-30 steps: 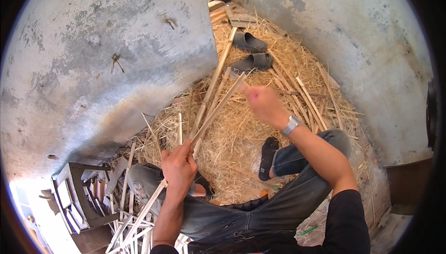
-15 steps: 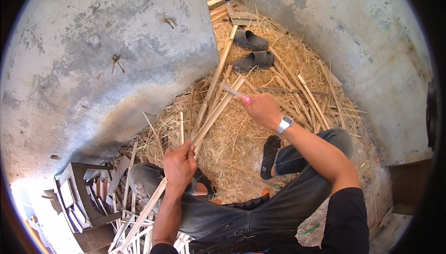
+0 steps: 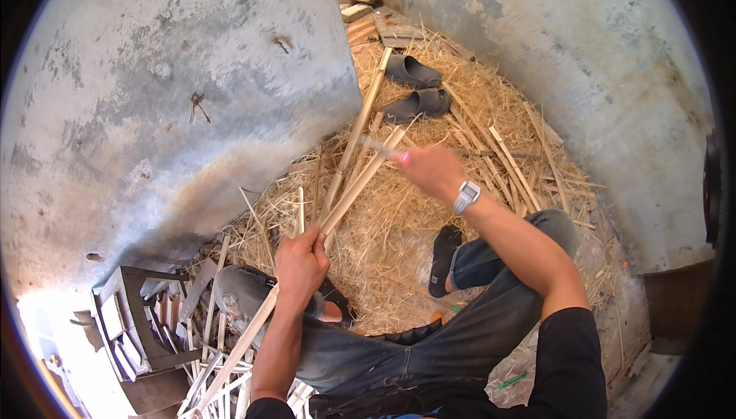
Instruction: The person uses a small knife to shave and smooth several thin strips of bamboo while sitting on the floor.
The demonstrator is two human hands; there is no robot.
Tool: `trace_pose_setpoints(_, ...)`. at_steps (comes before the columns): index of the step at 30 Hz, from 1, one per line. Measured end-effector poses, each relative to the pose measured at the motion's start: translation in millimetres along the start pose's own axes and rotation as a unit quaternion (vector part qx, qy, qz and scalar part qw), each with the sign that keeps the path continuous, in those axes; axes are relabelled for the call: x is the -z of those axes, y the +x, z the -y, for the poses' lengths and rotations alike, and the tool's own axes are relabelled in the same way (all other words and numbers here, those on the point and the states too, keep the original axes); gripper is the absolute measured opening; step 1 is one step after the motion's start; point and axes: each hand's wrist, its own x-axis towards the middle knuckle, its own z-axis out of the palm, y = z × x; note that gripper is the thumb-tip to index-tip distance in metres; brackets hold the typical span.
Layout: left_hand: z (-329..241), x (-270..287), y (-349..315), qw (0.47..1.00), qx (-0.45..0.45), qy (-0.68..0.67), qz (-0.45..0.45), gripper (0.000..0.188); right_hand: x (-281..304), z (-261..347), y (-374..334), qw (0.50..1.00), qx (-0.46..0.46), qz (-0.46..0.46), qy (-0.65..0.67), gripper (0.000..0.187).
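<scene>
A long pale strip that looks like split bamboo (image 3: 354, 193) slants from the lower left, across my left thigh, up to the middle. My left hand (image 3: 301, 264) is closed around it near my left knee. Closed on the handle of a knife (image 3: 378, 145) is my right hand (image 3: 434, 171); a bit of pink shows at the grip. The blurred blade lies across the strip close to its far end; whether it touches cannot be made out. My left palm hides part of the strip.
Shavings (image 3: 383, 258) cover the floor between my legs. Beyond are two dark sandals (image 3: 418, 105) and more long strips (image 3: 510, 166). A dark frame (image 3: 146, 327) with scrap pieces stands at left. Rough walls (image 3: 176, 97) rise on both sides. A green item (image 3: 511, 380) lies near my right thigh.
My right hand and the knife have shifted slightly left along the strip's far end. My left hand keeps its hold, almost unmoved. The whole view has tilted a little.
</scene>
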Motion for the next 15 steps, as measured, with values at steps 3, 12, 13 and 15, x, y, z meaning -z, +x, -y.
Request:
trace_pose_setpoints(3, 6, 2, -13, 0.999, 0.023, 0.023, 0.008, 0.017, -20, 29, -30, 0.996, 0.087, 0.011, 0.001, 0.068)
trace_pose_setpoints(12, 11, 8, -11, 0.989, -0.025, 0.027, -0.141, 0.01, 14, -96, 26, 0.969, -0.088, -0.191, 0.126, 0.074)
trace_pose_setpoints(13, 13, 7, -12, 0.99, -0.039, 0.02, -0.135, 0.012, 17, -73, 18, 0.961, -0.07, -0.18, 0.198, 0.076)
trace_pose_setpoints(15, 10, 2, -11, 0.992, -0.05, 0.037, -0.11, 0.016, 15, -41, 9, 0.964, -0.046, -0.164, 0.204, 0.076)
